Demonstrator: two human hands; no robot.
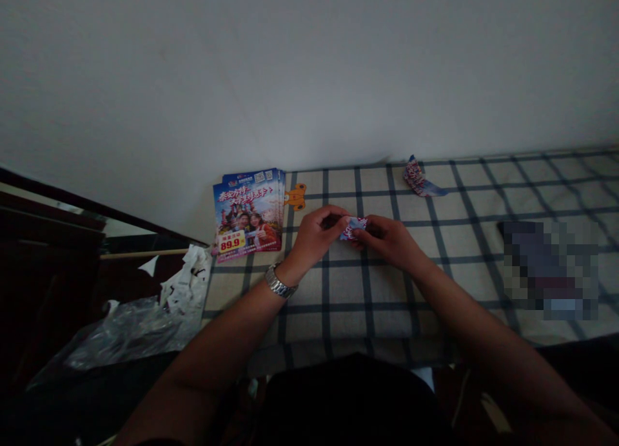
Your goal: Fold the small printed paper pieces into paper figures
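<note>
Glossy printed paper, folded small, sits between my hands: a blue-and-red folded flyer (353,228) held just above the checked cloth (358,317). My left hand (316,236) and right hand (387,240) each pinch one end, so both grips are closed on the paper, with the fingers partly hiding it. From its shine and thinness, I judge it light and soft, quick to crease and prone to slipping. The folded edges look like the firmest place to hold. Open cloth lies on either side of my hands. To the left, a stack of flyers (247,214) rests against the white wall (309,66), an orange cut-out (296,196) just beside it. Up right, a second folded flyer (422,178) lies well apart. Farther right, a pixelated object (549,269) can't be identified. Past the cloth's left edge lie crumpled white paper (186,281) and clear plastic sheeting (130,333).
</note>
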